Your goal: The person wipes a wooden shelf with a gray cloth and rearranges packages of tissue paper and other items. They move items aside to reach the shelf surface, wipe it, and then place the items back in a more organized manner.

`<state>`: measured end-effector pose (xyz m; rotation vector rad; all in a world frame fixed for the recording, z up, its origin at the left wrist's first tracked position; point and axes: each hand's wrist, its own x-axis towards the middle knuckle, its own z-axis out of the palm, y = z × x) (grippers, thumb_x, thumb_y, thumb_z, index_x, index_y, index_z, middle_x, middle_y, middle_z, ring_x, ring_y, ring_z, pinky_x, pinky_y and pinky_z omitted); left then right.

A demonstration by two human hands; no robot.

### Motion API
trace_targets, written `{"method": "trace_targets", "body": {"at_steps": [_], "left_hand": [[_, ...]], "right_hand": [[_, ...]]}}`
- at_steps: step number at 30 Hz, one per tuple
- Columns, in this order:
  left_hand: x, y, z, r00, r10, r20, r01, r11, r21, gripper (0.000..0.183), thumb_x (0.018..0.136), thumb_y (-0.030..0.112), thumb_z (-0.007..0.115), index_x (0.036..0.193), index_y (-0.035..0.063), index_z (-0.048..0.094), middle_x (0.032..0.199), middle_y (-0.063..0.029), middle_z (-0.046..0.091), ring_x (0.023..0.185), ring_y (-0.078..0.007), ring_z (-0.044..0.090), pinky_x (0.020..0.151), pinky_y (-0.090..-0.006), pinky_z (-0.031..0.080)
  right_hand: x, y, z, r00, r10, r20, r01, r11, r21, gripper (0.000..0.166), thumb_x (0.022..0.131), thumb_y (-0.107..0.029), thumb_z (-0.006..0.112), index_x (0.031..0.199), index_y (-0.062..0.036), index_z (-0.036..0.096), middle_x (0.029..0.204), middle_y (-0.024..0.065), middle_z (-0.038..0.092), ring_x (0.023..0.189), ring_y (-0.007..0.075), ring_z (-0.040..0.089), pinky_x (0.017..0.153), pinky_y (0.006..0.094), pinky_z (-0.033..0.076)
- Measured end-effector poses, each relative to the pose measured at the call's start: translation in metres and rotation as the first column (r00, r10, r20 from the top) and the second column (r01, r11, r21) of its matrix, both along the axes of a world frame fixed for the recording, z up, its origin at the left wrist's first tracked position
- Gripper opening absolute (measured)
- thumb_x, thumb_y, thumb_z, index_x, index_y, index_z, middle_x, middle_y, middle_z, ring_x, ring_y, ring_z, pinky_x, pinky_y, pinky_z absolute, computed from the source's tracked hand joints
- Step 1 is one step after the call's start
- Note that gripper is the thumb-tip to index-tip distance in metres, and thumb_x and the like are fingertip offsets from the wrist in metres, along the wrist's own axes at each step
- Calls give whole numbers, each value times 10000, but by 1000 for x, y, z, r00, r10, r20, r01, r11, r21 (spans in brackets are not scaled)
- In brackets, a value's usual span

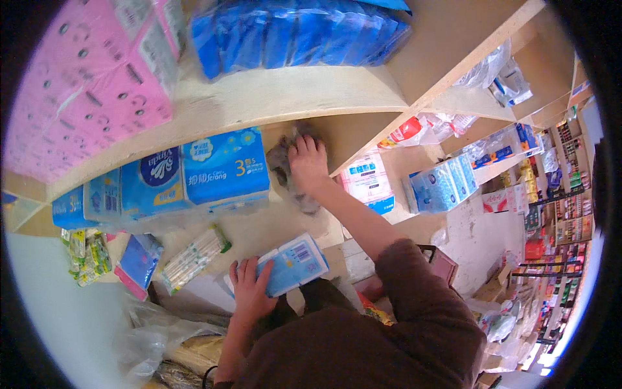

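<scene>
My right hand grips a crumpled grey cloth on the wooden shelf board, close to the upright partition. Left of that cloth stand large blue Vinda tissue packs. My left hand lies on a smaller light-blue tissue pack at the lower shelf's front, its fingers curled over the pack's left end. A bundle of wrapped white sticks with green ends lies on the board left of this hand.
Above, a shelf holds blue wrapped packs and a pink pack. Green packets and a blue-and-pink packet lie at left. Right of the partition are more tissue packs. Clear plastic lies below left.
</scene>
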<state>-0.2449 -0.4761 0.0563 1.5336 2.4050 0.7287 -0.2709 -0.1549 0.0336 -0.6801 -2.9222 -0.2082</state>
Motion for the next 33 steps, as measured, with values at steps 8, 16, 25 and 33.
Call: {"method": "trace_targets", "body": {"at_steps": [8,16,25,33], "left_hand": [[12,5,-1,959,274,-73,-270,961,51,726,552,233,743,1217,91,490,1218,-183,454,1122,-388,429,984,-557,268],[16,-19,-18,911,406,-68,-407,913,3,891,519,264,805,1300,81,418,1297,-210,430,1210,-399,382,1010,-539,264],[13,-69,10,856,492,160,-501,865,20,967,468,139,839,1322,82,390,1364,-220,363,1247,-396,335,1040,-490,258],[9,-101,14,801,558,219,-575,818,21,986,476,100,832,1345,93,367,1380,-197,332,1276,-380,309,1059,-473,258]], "right_hand": [[-62,52,-81,935,-233,267,315,891,-327,735,820,-525,489,1393,-82,365,1410,210,347,1325,389,249,1077,600,94],[-15,31,-67,962,-172,212,239,907,-348,516,786,-400,566,1209,-108,518,1267,158,472,1231,337,360,948,589,301],[93,-36,-80,939,342,21,-318,891,-323,401,698,-278,630,1077,-153,598,1158,59,528,1170,285,416,827,502,387],[7,-5,-46,976,-215,48,206,817,-539,558,799,-323,573,1338,-263,441,1443,104,322,1290,386,311,971,630,308]]}}
